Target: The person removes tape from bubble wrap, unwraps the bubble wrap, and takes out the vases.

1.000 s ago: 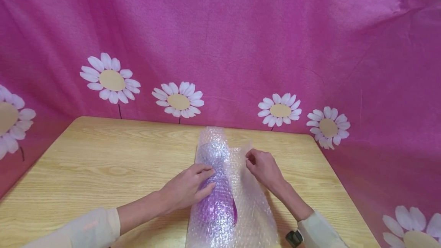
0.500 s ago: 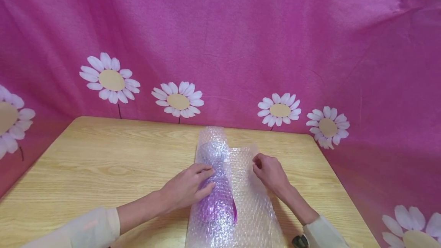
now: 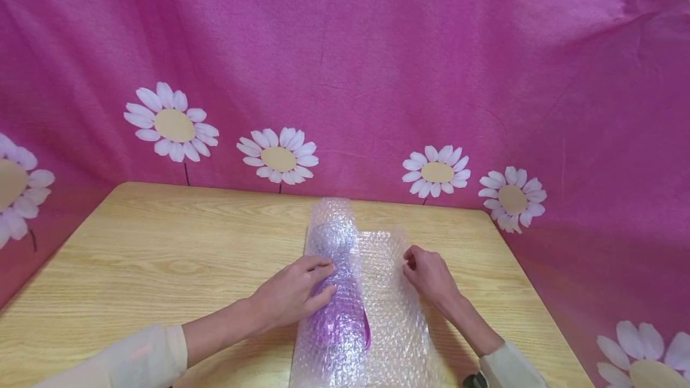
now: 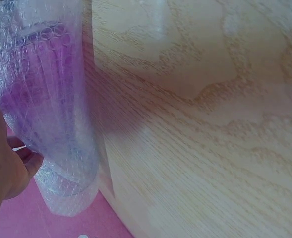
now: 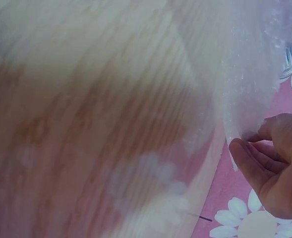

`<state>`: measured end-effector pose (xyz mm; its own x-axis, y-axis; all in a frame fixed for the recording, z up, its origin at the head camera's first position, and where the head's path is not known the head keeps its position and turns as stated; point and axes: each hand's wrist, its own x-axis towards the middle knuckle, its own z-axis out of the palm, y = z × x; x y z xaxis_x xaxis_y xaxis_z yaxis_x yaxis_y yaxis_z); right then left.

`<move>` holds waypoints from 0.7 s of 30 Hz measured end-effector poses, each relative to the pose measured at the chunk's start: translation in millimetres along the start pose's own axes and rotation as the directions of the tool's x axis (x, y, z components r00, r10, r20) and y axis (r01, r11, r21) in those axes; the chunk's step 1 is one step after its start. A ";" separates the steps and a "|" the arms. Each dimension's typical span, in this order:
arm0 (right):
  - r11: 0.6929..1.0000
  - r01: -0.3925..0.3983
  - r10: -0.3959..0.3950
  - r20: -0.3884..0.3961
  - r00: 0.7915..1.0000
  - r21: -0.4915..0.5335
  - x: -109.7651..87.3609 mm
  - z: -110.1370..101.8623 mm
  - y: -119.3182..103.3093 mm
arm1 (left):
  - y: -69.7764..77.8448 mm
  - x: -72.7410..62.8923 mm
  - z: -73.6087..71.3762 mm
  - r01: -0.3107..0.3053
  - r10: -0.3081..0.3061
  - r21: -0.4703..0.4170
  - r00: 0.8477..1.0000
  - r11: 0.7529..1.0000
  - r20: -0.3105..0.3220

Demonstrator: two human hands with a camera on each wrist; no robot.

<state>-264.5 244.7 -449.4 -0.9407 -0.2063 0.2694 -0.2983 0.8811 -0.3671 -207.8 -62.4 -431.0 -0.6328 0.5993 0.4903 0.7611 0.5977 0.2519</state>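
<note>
A long purple object (image 3: 338,323) lies lengthwise under a layer of clear bubble wrap (image 3: 389,310); the wrap hides its exact kind. A thin purple loop (image 3: 368,334) sticks out at its right side. My left hand (image 3: 290,292) rests on the wrapped bundle from the left, fingers relaxed over its top. In the left wrist view, the purple shows ribbed through the bubbles (image 4: 41,84), with fingertips right at the wrap. My right hand (image 3: 431,275) pinches the sheet's right edge between thumb and fingers, as the right wrist view also shows at the wrap's edge (image 5: 242,99).
The wood-grain table (image 3: 178,250) extends to both sides of the bundle. A magenta cloth backdrop (image 3: 350,64) with printed daisies hangs behind and beside it. The bundle's far end lies close to the table's back edge.
My right hand has moved right and slightly toward me, drawing the sheet's edge with it, so the wrap right of the bundle lies flatter and wider. My left hand has stayed in place.
</note>
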 end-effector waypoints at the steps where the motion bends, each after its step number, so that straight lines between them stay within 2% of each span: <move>1: 1.000 -0.010 0.010 0.009 1.000 0.004 -0.5 0.0 0.6 | 0.0 0.0 0.1 -0.001 0.001 -0.001 1.000 1.000 -0.001; 8: 0.998 -0.055 0.055 0.056 0.997 -0.012 -3.3 1.8 6.3 | -0.5 0.0 0.5 -0.011 0.011 0.003 1.000 1.000 -0.008; 21: 0.998 -0.051 0.054 0.084 0.995 -0.038 -5.1 0.9 11.3 | -1.4 0.6 1.8 -0.015 0.015 -0.001 1.000 1.000 -0.007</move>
<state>-263.2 255.2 -455.8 -0.9657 -0.1938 0.1731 -0.2438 0.9060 -0.3460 -209.5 -61.9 -432.6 -0.6204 0.6044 0.4998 0.7706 0.5884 0.2451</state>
